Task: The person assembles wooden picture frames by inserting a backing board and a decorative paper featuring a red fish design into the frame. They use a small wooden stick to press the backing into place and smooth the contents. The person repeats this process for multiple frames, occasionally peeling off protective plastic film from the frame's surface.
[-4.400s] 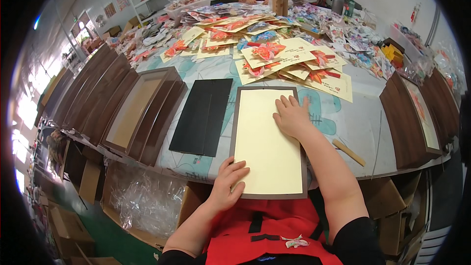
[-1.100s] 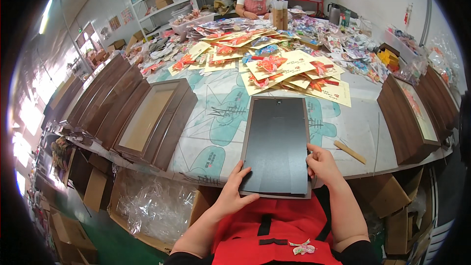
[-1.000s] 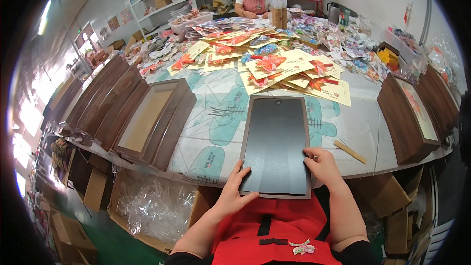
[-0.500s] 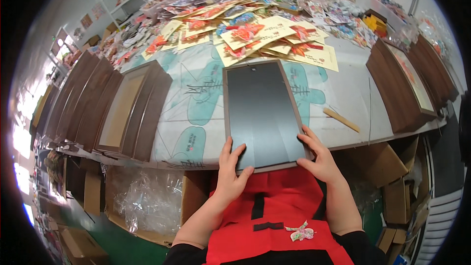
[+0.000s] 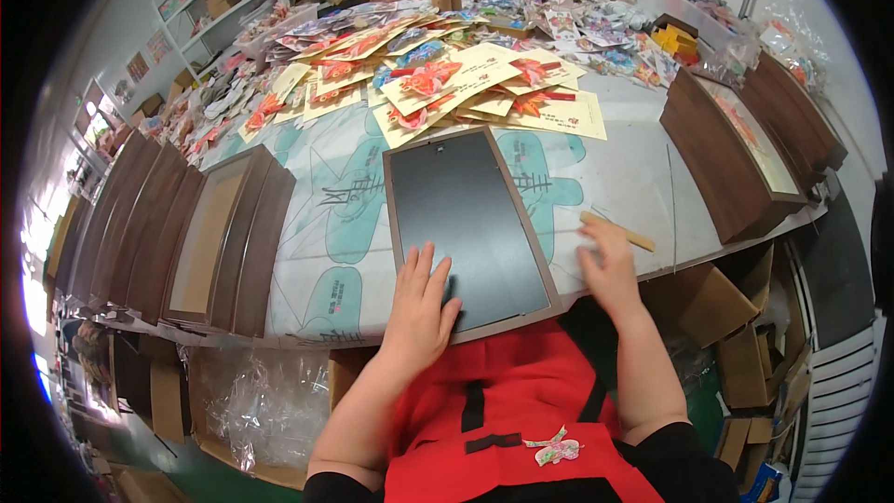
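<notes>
Frame (image 5: 467, 237) lies dark side up, overhanging the counter's (image 5: 629, 168) near edge, left hand (image 5: 421, 309) flat on it, thumb splayed; uneven pressure there might tip it lapward. Smooth, satin-black panel (image 5: 461, 191), brown rim (image 5: 519, 219); right hand (image 5: 610, 265) half-curled by a flat, tan wooden stick (image 5: 635, 236), can't tell whether pinching.

the frame (image 5: 470, 228) is brown at the rim, glossy black across the middle. the stick (image 5: 635, 237) is tan. the counter (image 5: 626, 163) is whitish, patterned with teal patches and black strokes. the cards (image 5: 489, 73) are cream with orange-red shapes. the left stack (image 5: 251, 247) and right stack (image 5: 712, 168) are dark brown. the apron (image 5: 531, 377) is red with black straps (image 5: 475, 407), its bow (image 5: 559, 451) mottled pink, white and green.
</notes>
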Demonstrator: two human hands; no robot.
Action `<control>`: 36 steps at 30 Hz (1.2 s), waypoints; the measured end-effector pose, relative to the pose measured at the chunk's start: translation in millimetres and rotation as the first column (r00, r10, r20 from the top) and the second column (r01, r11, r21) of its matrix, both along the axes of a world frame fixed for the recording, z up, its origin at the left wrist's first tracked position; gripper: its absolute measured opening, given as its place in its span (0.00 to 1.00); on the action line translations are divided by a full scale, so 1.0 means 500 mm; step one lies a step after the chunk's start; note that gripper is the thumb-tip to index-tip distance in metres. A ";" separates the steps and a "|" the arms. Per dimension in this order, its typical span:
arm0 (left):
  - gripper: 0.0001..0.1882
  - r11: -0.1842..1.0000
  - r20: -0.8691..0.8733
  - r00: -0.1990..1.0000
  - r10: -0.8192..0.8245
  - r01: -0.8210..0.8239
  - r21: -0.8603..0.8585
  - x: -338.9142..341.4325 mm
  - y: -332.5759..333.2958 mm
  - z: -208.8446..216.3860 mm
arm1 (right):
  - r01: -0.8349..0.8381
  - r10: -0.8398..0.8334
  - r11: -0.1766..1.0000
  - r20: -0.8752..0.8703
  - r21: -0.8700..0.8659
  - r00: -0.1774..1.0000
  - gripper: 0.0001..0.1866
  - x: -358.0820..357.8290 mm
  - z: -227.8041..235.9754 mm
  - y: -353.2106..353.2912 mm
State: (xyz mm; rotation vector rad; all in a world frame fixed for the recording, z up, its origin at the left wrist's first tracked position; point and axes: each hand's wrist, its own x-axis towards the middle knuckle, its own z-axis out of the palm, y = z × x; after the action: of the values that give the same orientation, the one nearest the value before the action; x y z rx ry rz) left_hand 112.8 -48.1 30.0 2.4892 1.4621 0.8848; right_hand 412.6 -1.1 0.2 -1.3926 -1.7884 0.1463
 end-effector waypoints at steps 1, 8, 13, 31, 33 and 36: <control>0.27 1.000 -0.001 1.000 -0.012 0.012 0.006 0.000 0.024 0.005 | 0.123 -0.130 0.990 0.094 0.075 0.987 0.11 0.024 -0.003 0.025; 0.31 0.996 -0.293 0.955 0.036 -0.059 -0.070 -0.003 0.160 -0.020 | 0.220 -0.137 0.946 0.320 -0.238 0.937 0.11 0.123 -0.032 0.106; 0.30 0.998 -0.301 0.953 0.045 -0.055 -0.025 0.009 0.150 -0.021 | 0.272 -0.183 0.945 0.396 -0.182 0.900 0.09 0.103 -0.002 0.150; 0.30 0.997 -0.169 0.984 0.049 -0.057 -0.046 -0.003 0.156 -0.018 | -0.302 0.362 0.894 0.137 -0.331 0.922 0.18 -0.263 0.055 0.479; 0.30 0.997 -0.162 0.985 0.053 -0.062 -0.049 -0.005 0.155 -0.018 | -0.297 0.370 0.868 0.121 -0.398 0.921 0.18 -0.280 0.056 0.481; 0.30 0.997 -0.158 0.986 0.051 -0.060 -0.052 -0.007 0.155 -0.017 | -0.304 0.389 0.848 0.122 -0.434 0.913 0.17 -0.304 0.062 0.481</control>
State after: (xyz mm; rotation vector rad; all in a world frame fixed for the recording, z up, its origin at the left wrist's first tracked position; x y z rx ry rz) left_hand 109.4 29.7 21.5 2.5383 1.5872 0.6596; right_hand 260.5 239.6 31.2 -1.3825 -2.2731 0.6219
